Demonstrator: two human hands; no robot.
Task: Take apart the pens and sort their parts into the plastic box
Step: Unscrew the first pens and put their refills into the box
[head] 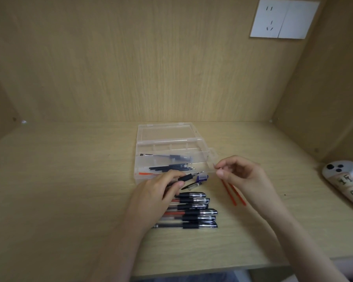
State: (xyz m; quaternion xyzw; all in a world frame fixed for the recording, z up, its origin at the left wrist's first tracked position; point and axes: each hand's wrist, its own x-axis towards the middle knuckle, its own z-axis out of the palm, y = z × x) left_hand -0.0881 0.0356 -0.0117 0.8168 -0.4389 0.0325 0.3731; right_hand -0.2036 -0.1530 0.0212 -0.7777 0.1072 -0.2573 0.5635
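Left hand: fingers pinch pen barrel by black grip, long axis left-right, tip toward right, just over near edge of plastic box.
Right hand: fingertips pressed on small part, too small to identify; box's right end lies just left of it, so right hand nearer.
Box interior: dark refills in one lane, dark parts behind.
Worktop: row of whole pens near left wrist; two red refills partly under right hand.
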